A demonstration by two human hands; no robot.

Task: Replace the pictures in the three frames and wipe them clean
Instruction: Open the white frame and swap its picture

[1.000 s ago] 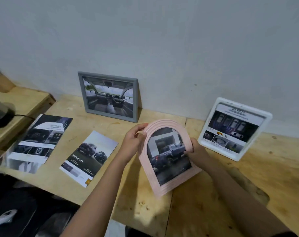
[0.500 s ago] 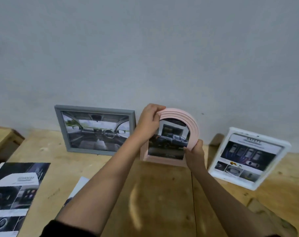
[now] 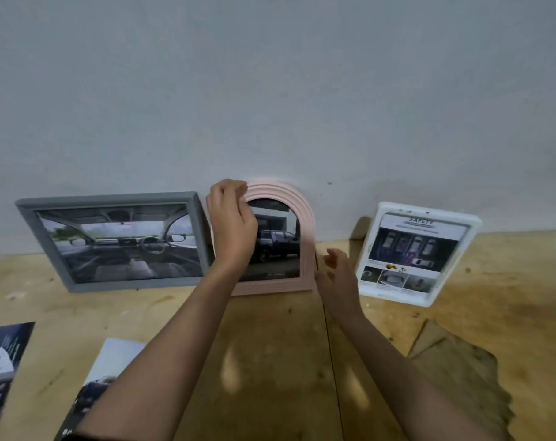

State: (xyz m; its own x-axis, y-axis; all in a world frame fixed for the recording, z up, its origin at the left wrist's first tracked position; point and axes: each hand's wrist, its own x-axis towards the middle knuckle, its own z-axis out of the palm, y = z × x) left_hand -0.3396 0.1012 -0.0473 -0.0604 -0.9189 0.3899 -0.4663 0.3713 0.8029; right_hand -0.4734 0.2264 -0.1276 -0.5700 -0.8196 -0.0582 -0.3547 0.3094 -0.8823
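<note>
— Where is the pink arched picture frame (image 3: 306, 218)?

— Upright at the far edge of the wooden tabletop (image 3: 270, 345), against the grey wall (image 3: 270, 90). The grey rectangular frame (image 3: 111, 198) is on its left and the white rectangular frame (image 3: 397, 299) on its right. It holds a picture of a dark pickup truck.

— And the hands?

— The left hand (image 3: 233, 230) is in front of the arch's top left, fingers curled. It is blurred, so I cannot tell whether its grip closes on the rim. The right hand (image 3: 337, 275) is just beside the frame's lower right edge, its grip apart, fingers loose, holding nothing.
</note>
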